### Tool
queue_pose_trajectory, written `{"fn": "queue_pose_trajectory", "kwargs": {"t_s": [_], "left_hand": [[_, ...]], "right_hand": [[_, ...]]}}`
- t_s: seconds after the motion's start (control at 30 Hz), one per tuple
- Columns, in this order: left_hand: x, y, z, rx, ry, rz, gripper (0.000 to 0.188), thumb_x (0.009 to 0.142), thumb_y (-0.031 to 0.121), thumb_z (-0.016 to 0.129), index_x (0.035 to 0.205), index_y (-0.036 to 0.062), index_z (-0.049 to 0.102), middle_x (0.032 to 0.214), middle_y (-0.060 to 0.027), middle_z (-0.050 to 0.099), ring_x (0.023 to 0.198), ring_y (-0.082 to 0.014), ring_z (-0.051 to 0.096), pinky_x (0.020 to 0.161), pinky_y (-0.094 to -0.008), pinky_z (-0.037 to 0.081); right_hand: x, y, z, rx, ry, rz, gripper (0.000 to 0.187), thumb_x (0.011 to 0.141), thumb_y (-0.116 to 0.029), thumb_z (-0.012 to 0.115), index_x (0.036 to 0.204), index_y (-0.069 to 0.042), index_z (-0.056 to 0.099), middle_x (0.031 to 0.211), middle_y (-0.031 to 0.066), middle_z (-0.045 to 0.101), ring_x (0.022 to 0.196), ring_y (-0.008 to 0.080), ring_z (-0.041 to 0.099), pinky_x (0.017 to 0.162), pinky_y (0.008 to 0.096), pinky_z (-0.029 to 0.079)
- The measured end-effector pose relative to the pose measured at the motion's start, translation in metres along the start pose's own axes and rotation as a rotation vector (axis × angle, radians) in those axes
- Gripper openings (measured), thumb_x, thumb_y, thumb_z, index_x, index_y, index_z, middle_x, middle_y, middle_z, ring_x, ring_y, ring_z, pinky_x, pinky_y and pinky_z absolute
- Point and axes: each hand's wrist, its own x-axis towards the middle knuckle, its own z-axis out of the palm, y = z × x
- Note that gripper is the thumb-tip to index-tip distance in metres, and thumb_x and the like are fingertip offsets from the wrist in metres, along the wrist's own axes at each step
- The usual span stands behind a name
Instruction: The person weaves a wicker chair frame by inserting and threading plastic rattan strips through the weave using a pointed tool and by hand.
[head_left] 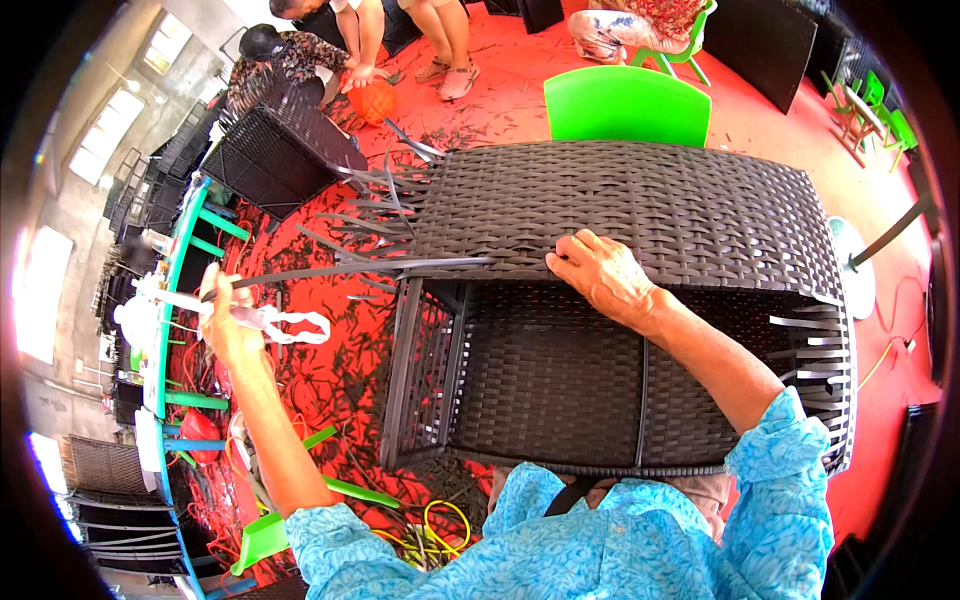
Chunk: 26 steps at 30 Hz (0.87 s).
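In front of me lies a dark brown woven wicker furniture piece (610,200) with an open frame side facing me. Loose flat strips (385,215) stick out from its left end. One long grey strip (330,270) runs from its top edge to my left hand (228,318), whose fingers are closed round the strip's end. That hand also holds white-handled scissors (305,328), blades pointing left. My right hand (605,275) rests on the top front edge of the weave with bent fingers; what lies under its fingertips is hidden.
A green chair (628,105) stands just behind the furniture piece. At left are a teal frame (170,330) and another dark woven piece (280,150). Strip scraps litter the red floor (340,370). Other people are at the back; a yellow cord (445,530) lies near me.
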Motion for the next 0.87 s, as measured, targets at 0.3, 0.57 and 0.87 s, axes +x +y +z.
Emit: {"fn": "queue_pose_trajectory", "kwargs": {"t_s": [0.3,0.57,0.87], "left_hand": [[-0.002,0.007,-0.022,0.106,0.020,-0.056,0.039,0.082,0.011,0.068,0.118,0.0033,0.055,0.087,-0.0104,0.063,0.069,-0.0145,0.058,0.064,-0.0251,0.051],[-0.010,-0.002,-0.061,0.164,0.076,-0.058,0.044,0.085,0.012,0.065,0.125,0.0021,0.049,0.099,-0.0122,0.063,0.058,-0.0082,0.050,0.051,-0.0210,0.042],[-0.098,0.036,0.034,0.134,-0.307,-0.020,0.048,0.089,0.027,0.057,0.130,0.0039,0.046,0.106,-0.0114,0.060,0.048,-0.0060,0.044,0.041,-0.0167,0.033]], "right_hand": [[-0.032,-0.019,-0.001,0.114,0.138,0.188,0.051,0.067,-0.016,0.073,0.113,-0.005,0.054,0.107,0.0076,0.047,0.095,0.0262,0.047,0.082,0.0376,0.042],[-0.033,-0.025,0.011,-0.018,0.143,0.223,0.040,0.073,-0.009,0.060,0.113,-0.006,0.054,0.106,0.0083,0.047,0.099,0.0260,0.047,0.085,0.0379,0.041],[-0.036,-0.062,0.021,0.232,0.221,0.187,0.064,0.062,-0.019,0.074,0.120,-0.007,0.050,0.119,0.0120,0.046,0.118,0.0333,0.040,0.105,0.0497,0.029]]}}
